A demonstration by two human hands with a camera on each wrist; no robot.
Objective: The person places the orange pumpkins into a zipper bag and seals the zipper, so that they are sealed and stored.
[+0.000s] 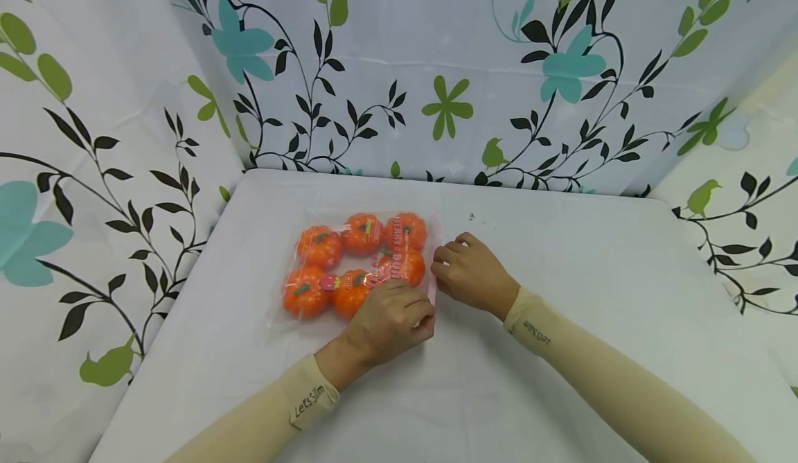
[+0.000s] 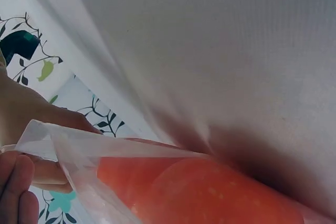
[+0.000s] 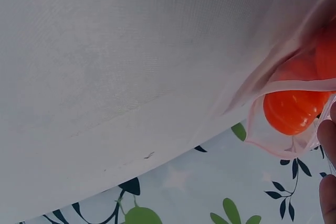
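Observation:
A clear plastic bag with pink print lies flat on the table, holding several small orange pumpkins with green stems. My left hand grips the near part of the bag's right edge, fingers curled. Farther along the same edge, my right hand pinches the bag with bent fingers. In the left wrist view the film of the bag stands lifted between the hands, with an orange pumpkin inside. The right wrist view shows the bag's pinkish rim spread apart, beside a few fingertips.
A white cloth covers the table. Small dark marks dot it beyond the right hand. Curtains with leaf, flower and bird patterns hang behind the table and at both sides.

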